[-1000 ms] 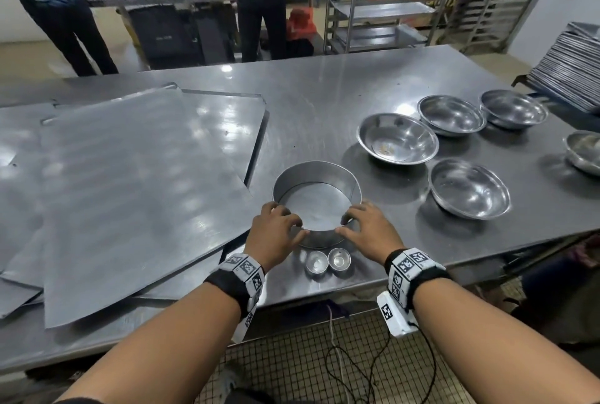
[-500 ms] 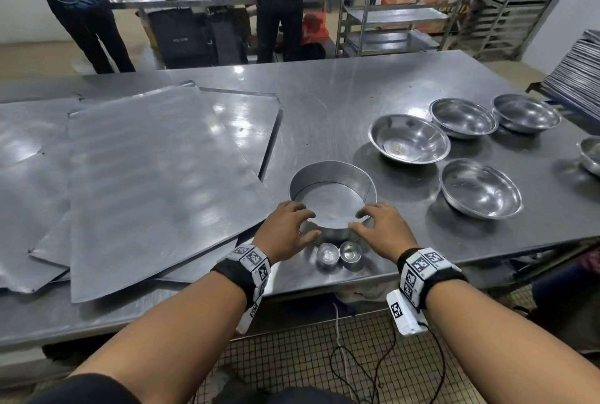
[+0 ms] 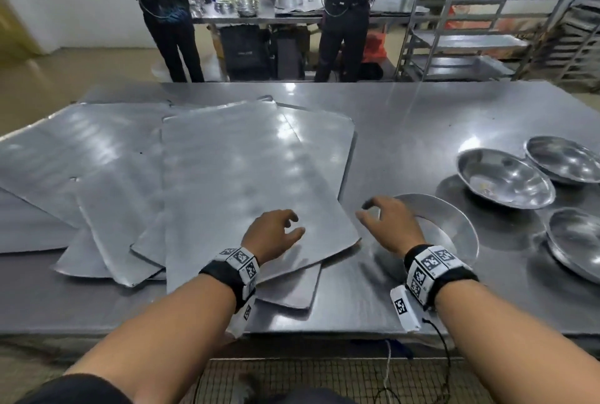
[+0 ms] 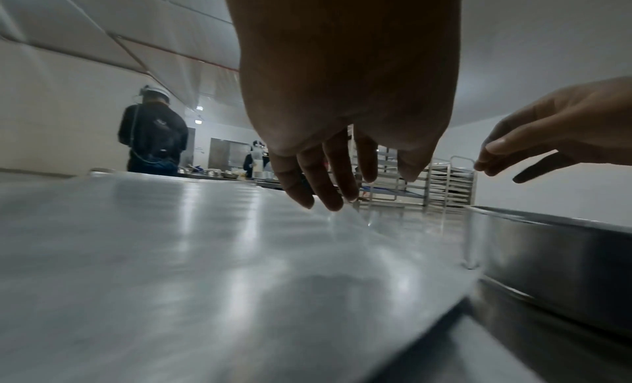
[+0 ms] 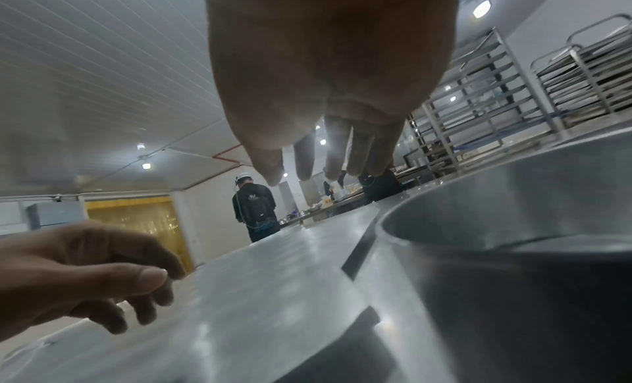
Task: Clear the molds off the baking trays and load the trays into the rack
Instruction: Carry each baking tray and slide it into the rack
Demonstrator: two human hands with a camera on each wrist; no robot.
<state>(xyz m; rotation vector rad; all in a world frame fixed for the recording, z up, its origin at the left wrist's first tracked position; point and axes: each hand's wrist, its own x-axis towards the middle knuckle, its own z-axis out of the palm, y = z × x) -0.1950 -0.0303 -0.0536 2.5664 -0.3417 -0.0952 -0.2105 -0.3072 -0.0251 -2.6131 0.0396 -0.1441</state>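
Observation:
Several flat metal baking trays lie overlapped on the steel table; the top tray (image 3: 240, 195) (image 4: 212, 267) (image 5: 260, 289) is bare. My left hand (image 3: 276, 231) (image 4: 342, 172) (image 5: 102, 280) hovers over that tray's near right corner, fingers loosely spread, holding nothing. My right hand (image 3: 386, 221) (image 5: 328, 151) (image 4: 533, 145) hangs just right of the tray's edge, above the left rim of the round cake mold (image 3: 448, 225) (image 5: 513, 226) (image 4: 554, 259), fingers relaxed and empty. The mold stands on the table beside the trays.
Three shallow steel bowls (image 3: 503, 182) sit on the table to the right of the mold. Tray racks (image 3: 487, 13) stand beyond the table at the back right. Two people (image 3: 168, 13) work at a far counter. The table's near edge (image 3: 324, 332) is close to my wrists.
Both hands have let go of the round mold and moved left toward the top tray. My view has swung left, so the mold and bowls now lie at the right.

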